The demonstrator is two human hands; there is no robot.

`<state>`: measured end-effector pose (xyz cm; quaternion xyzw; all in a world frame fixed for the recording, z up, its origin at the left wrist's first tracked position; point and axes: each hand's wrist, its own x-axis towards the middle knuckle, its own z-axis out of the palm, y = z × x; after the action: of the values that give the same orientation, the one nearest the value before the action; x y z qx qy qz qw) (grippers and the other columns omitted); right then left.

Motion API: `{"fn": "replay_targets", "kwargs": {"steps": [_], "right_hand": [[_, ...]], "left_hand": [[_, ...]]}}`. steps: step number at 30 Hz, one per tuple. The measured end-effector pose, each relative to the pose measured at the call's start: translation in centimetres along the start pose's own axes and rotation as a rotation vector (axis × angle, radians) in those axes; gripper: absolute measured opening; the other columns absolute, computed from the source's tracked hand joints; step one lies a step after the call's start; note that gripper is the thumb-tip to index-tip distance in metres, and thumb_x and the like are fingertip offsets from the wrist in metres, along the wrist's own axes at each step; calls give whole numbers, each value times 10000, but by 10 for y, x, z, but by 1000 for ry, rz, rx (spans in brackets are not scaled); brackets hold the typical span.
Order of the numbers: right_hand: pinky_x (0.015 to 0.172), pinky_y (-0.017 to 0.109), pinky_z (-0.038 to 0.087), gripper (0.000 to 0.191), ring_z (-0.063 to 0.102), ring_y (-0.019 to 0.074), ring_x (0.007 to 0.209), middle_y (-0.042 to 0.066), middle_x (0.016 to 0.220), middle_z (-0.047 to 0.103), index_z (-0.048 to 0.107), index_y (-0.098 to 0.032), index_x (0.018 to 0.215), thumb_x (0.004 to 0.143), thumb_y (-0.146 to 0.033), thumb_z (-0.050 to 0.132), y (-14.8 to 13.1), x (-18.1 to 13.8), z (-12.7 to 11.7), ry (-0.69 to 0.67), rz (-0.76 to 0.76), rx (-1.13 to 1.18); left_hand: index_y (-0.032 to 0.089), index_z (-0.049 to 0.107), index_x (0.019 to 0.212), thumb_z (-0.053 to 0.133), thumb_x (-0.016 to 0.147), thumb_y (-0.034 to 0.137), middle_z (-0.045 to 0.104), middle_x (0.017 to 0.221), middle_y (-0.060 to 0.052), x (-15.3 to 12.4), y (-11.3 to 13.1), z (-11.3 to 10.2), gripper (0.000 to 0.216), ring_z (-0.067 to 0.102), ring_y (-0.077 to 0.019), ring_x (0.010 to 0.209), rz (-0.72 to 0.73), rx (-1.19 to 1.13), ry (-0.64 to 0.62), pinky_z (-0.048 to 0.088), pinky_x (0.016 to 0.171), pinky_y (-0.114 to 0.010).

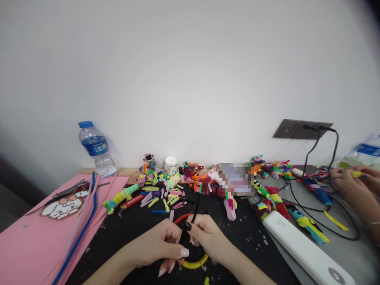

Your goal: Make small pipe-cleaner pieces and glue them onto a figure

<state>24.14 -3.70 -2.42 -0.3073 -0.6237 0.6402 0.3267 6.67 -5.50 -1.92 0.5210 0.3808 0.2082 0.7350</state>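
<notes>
Near the front of the black mat (pixel 118 237), my left hand (pixel 162 247) and my right hand (pixel 209 239) are close together, both closed on a black pipe cleaner (pixel 196 208). One end of it sticks up above my right thumb. Between my palms the rest of the strand is mostly hidden by fingers. Under my hands lies a ring (pixel 196 264), yellow at the front and red at the back, partly covered. Just beyond them are short cut pipe cleaner pieces (pixel 153 202) in purple, yellow, pink and blue.
Finished pipe cleaner figures (pixel 204 184) line the wall. Left are pink sheets (pixel 18 245), long pipe cleaners (pixel 75 237), scissors (pixel 71 189) and a water bottle (pixel 95 148). Right are a white elongated device (pixel 305 247) and black cables (pixel 297 198). Another person's hands (pixel 347 182) hold something yellow.
</notes>
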Motion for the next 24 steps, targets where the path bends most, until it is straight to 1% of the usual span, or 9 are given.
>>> {"fn": "replay_targets", "kwargs": {"steps": [4,6,7,9,11,13,16,19,24], "right_hand": [[448,183,239,416,322,57,470,-48,522,414,486,-142,597,796,-504,543,-4,-1,-1,-135,13,-31],[447,182,250,417,342,59,468,-44,518,426,482,-141,581,809,-487,533,-2,-1,-3,-162,18,-61],[447,183,254,415,350,62,468,-42,518,429,483,-141,582,816,-482,524,-1,0,-4,-135,9,-76],[448,188,253,415,352,66,473,-41,518,423,478,-143,580,830,-473,504,3,2,-6,9,-26,-106],[443,195,239,410,331,67,467,-45,511,404,466,-149,576,844,-459,486,7,5,-8,188,-62,-132],[434,203,225,399,301,67,451,-49,501,386,453,-157,573,855,-438,472,10,7,-10,304,-84,-152],[425,210,212,375,274,67,436,-49,502,388,453,-162,583,864,-411,458,14,7,-10,346,-92,-157],[425,211,212,366,268,67,435,-46,511,396,463,-161,595,872,-399,442,15,6,-7,338,-91,-174],[433,208,225,369,290,72,447,-47,503,386,468,-157,582,866,-391,451,12,5,-4,356,-100,-227]], "left_hand": [[124,645,537,674,669,318,550,406,14,1,-2,0,236,410,-47,278,-66,-16,-54,306,301,-145],[113,633,527,686,641,355,553,401,9,4,-3,0,273,413,-55,269,-58,-18,-67,306,287,-152],[113,616,514,689,631,375,556,401,7,6,-4,0,297,422,-61,269,-30,-20,-50,311,285,-157],[115,590,510,688,634,383,567,412,7,11,-4,-1,311,465,-74,300,64,5,37,350,321,-163],[114,601,551,686,651,343,570,424,17,14,-3,-2,264,516,-83,356,167,76,193,387,387,-162],[115,634,608,682,665,294,584,463,18,15,-2,-2,193,550,-93,403,249,192,344,408,432,-169],[129,661,606,639,722,256,609,516,-2,13,1,-2,173,566,-105,448,407,465,489,413,467,-184],[145,660,577,592,779,218,615,504,-6,10,3,0,225,563,-103,482,579,722,539,403,501,-180],[147,656,628,602,784,177,635,560,-4,8,0,0,168,569,-88,496,756,861,617,404,501,-153]]}}
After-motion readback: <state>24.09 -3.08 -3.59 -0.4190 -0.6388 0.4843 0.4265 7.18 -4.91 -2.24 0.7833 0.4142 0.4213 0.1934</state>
